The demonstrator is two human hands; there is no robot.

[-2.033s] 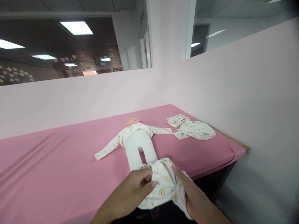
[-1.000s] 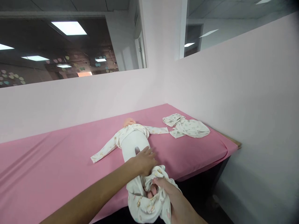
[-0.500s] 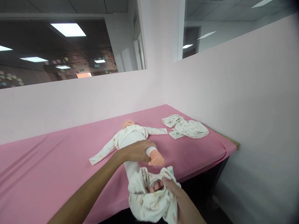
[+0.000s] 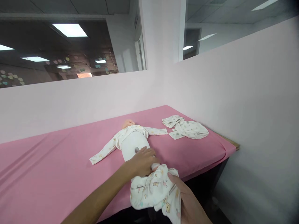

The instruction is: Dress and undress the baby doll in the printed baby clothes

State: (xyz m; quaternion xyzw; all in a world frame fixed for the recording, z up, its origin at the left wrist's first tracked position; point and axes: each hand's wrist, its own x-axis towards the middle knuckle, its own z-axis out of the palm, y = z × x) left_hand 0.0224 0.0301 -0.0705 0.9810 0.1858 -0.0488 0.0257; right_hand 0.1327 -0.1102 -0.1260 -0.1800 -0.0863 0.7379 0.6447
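Note:
A baby doll (image 4: 132,141) lies on its back on the pink table (image 4: 46,168), head away from me, in a white printed top with both sleeves spread out. My left hand (image 4: 142,161) is wrapped round the doll's legs just above the feet. My right hand (image 4: 187,202) grips a pair of white printed baby trousers (image 4: 154,191), bunched over the doll's feet at the table's near edge. The feet are hidden inside the cloth.
A small heap of white printed baby clothes (image 4: 187,129) lies at the table's far right corner. Pale pink partition walls (image 4: 233,93) close off the back and right side. The table's near edge drops to a dark floor.
My left hand had lifted one doll leg with its bare foot showing; now both legs lie down and the trousers cover the feet. My right hand has pulled the cloth up over them.

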